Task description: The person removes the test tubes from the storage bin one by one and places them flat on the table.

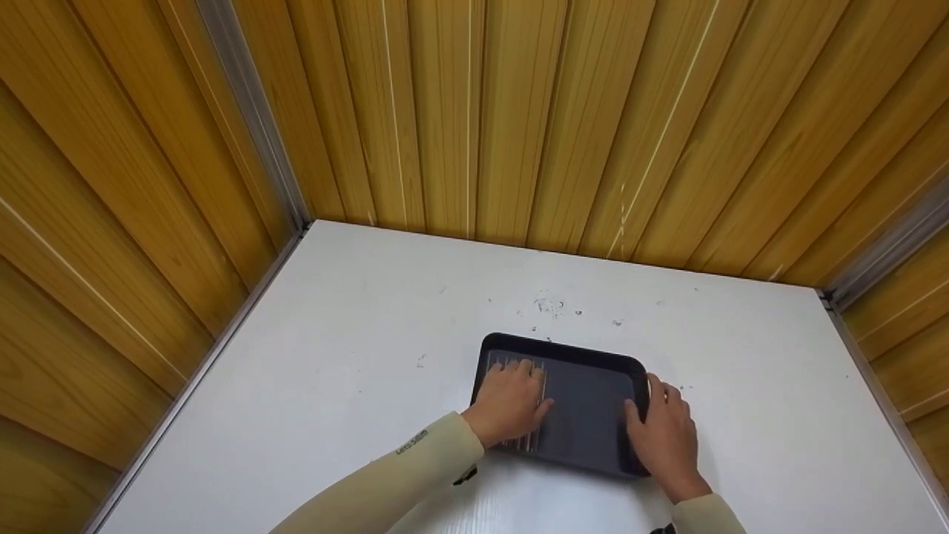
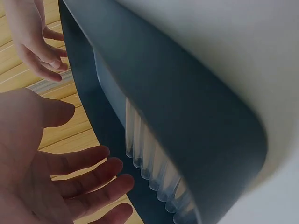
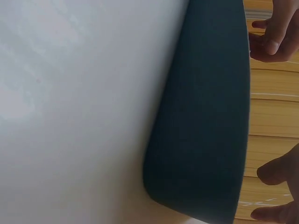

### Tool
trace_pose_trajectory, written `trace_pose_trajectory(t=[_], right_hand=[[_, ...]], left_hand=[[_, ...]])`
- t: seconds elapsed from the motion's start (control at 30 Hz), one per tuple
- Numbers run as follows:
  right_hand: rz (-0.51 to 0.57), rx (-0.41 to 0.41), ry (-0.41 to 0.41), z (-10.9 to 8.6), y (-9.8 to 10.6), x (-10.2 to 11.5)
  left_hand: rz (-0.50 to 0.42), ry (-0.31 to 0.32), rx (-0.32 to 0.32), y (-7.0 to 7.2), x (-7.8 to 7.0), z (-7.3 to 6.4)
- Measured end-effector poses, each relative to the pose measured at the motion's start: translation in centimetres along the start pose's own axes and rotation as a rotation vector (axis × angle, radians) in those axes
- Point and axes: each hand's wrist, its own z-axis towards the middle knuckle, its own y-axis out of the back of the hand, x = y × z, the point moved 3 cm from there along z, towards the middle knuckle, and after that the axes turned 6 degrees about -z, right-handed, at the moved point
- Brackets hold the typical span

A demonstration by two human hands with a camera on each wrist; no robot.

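One dark tray (image 1: 589,415) lies on the white table (image 1: 334,386), a little right of centre and toward the near edge, and inside it along its left end sits a single row of clear tubes (image 2: 152,161) – about seven show in the left wrist view, though the hand hides part of the row, so the full count cannot be told. Two hands are at work. The left hand (image 1: 511,400) lies over the tubes with its fingers straight and spread, palm down, gripping nothing. The right hand (image 1: 667,434) rests against the tray's right rim, fingers relaxed and only slightly bent, thumb inside the rim – it does not clasp the rim as far as the pictures show. Both arms wear pale sleeves (image 1: 400,475). The table has wide bare room to the left, right and far side of the tray, bounded by wood-panelled walls (image 1: 519,111) that meet it on three sides.
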Motion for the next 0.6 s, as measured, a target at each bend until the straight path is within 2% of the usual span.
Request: trace_pose_trajectory(t=[0.2,0.6], right_hand=[[0.006,0.048,-0.039,0.2,-0.6,-0.6],[0.04,0.145,-0.038,0.2,-2.1,-1.6]], left_hand=[[-0.001,0.011,0.032,-0.5,-0.1,0.1],[-0.002,0.02,0.056,-1.5,-0.4,0.4]])
